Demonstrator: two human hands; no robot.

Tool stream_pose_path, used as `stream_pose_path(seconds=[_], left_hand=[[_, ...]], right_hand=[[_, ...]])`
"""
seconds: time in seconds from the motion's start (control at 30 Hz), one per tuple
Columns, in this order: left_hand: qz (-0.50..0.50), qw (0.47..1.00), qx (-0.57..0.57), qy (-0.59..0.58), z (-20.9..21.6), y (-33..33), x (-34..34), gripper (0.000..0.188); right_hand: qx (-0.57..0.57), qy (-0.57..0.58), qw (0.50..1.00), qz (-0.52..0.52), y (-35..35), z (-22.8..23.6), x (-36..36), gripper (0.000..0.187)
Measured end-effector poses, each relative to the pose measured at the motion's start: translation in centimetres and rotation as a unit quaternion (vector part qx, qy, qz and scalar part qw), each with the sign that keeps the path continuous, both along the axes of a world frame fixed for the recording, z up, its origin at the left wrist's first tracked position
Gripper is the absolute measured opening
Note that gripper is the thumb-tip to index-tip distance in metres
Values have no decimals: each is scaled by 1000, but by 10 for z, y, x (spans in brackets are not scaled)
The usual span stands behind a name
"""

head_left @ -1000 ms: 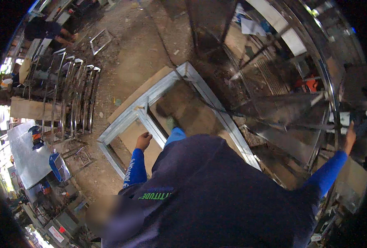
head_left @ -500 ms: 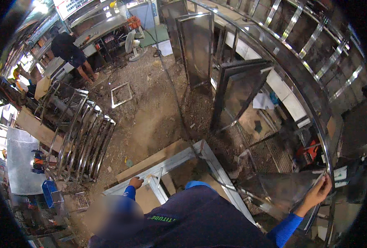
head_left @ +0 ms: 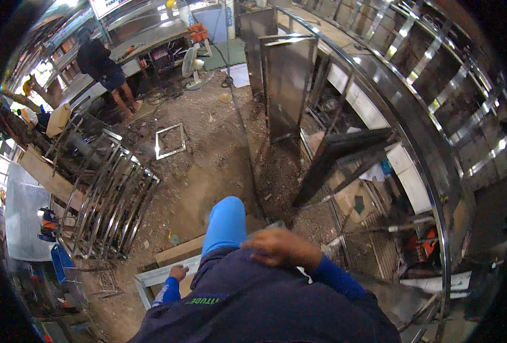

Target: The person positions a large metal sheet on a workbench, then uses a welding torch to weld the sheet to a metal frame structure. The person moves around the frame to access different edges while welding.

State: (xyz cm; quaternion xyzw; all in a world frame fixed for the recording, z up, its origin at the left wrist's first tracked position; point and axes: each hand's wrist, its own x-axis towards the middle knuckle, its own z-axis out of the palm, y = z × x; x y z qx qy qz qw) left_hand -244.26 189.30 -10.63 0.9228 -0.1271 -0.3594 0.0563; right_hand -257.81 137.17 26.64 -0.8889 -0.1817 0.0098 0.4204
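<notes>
My left hand [head_left: 179, 272] hangs low by my left side, over the grey metal frame [head_left: 150, 276] on the floor. Its fingers are small and bent away from view, and I cannot tell whether it touches the frame. In front of my torso is my right hand [head_left: 279, 247], a little blurred, its fingers loosely apart with nothing seen in them. My blue-clad leg [head_left: 225, 223] reaches forward over the frame, and my body hides much of it. A wooden board [head_left: 179, 251] lies along the frame's far side.
Dark framed panels [head_left: 288, 86] lean at the right beside a long shiny rail [head_left: 379, 71]. A barred metal grille [head_left: 110, 200] stands at the left. A small square frame [head_left: 170, 141] and a cable [head_left: 239, 114] lie on the floor. A person [head_left: 105, 66] stands at the far-left workbench.
My right hand has left the metal rail at the right and come in front of my torso. My leg has come forward over the frame. The left hand sits slightly lower.
</notes>
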Motion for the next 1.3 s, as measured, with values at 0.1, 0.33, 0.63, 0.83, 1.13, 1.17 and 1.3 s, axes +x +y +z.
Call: stream_pose_path(seconds=[0.1, 0.33, 0.63, 0.83, 1.13, 1.17, 1.3], left_hand=[[81, 993, -53, 75, -10, 0, 7, 48], [161, 975, -104, 115, -52, -75, 91, 40], [236, 910, -339, -27, 75, -303, 486, 48], [263, 875, -402, 60, 106, -344, 657, 44], [-302, 947, 45, 101, -32, -318, 780, 41], [-272, 949, 44, 150, -23, -333, 785, 42], [-187, 974, -54, 116, 7, -362, 867, 41]], right_hand=[[18, 134, 991, 16, -9, -27, 41, 43], [57, 198, 975, -81, -75, -37, 218, 45], [-241, 437, 864, -67, -201, -304, 316, 37], [-165, 548, 765, -295, -272, -412, 326, 24], [62, 384, 810, -438, -289, -389, 673, 38], [-17, 407, 836, -367, -309, -405, 709, 36], [-256, 286, 911, -151, -398, -512, 832, 31]])
